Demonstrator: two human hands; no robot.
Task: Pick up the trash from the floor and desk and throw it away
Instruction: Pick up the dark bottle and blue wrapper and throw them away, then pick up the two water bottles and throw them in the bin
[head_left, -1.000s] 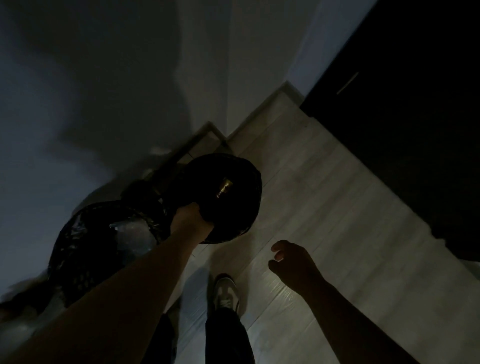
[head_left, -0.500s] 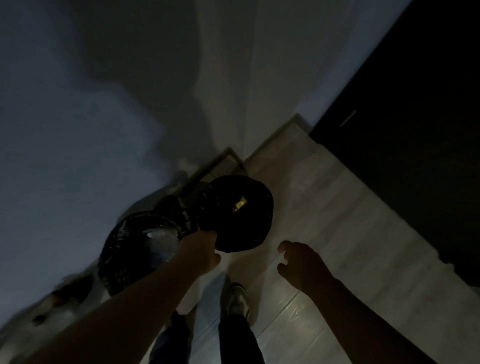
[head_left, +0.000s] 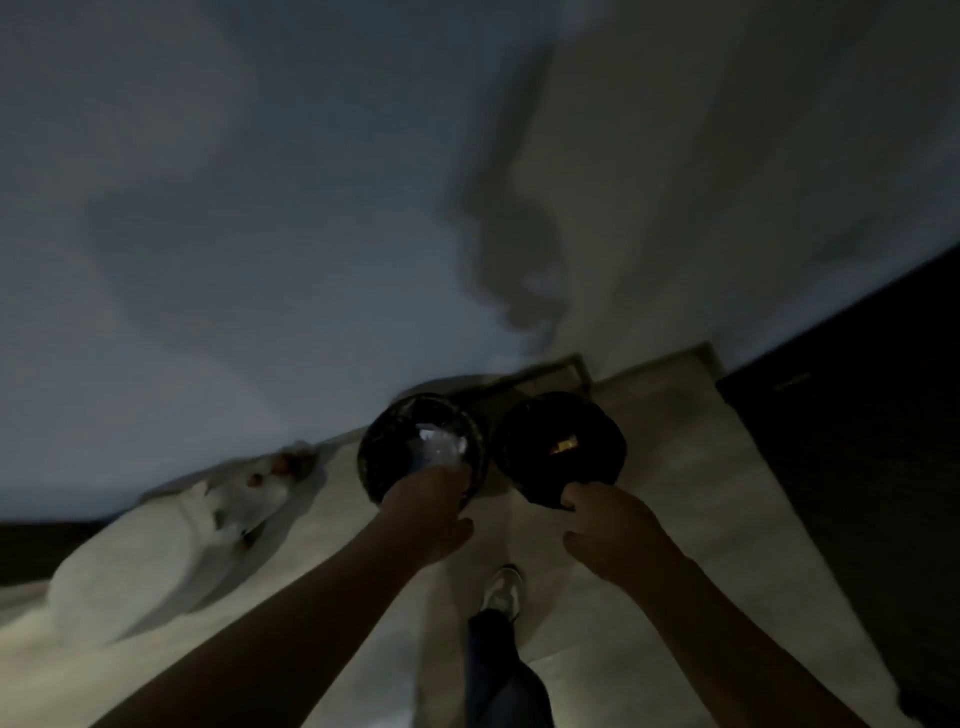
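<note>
The head view is dim and smeared with motion, so edges are soft throughout. A round black trash bin (head_left: 422, 448) stands on the pale floor (head_left: 691, 499) at the foot of the wall (head_left: 260, 234), near the corner of the room. Inside it, pale crumpled trash (head_left: 439, 444) catches the light; what it is made of cannot be made out. Just right of the bin, a round black lid (head_left: 558, 448) is held tilted toward the camera, with a small orange-yellow spot on its face that is too blurred to identify.

The left hand (head_left: 428, 512) is at the bin's near rim and covers part of it; its fingers are hidden, so whether its grip is closed on the rim or merely resting there cannot be told. The right hand (head_left: 610, 525) pinches the lid's lower edge, fingers closed on it.

Along the floor's left edge lies a white animal (head_left: 171, 545), probably a dog, its hind part cut off by blur. A light shoe (head_left: 503, 590) and a dark trouser leg (head_left: 501, 670) show between the forearms. The right edge is a dark mass with no readable detail.
</note>
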